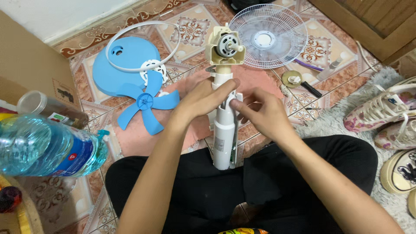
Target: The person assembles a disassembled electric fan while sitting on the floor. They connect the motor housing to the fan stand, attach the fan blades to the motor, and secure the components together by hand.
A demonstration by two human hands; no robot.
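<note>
Left hand [207, 99] wraps white fan post [225, 130]. Right hand [260, 115] pinches post side. Blue fan blade [147, 104] near on floor.

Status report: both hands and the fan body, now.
Left hand wrapped on white fan neck, grip shut. Right hand pinching at its side. Blue fan blade lies left, apart.

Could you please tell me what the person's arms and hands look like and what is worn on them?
Both forearms are bare, with no sleeves in view. The left hand and right hand wear no gloves; no rings, watch or bracelets show. Nails look short and unpainted.
</note>
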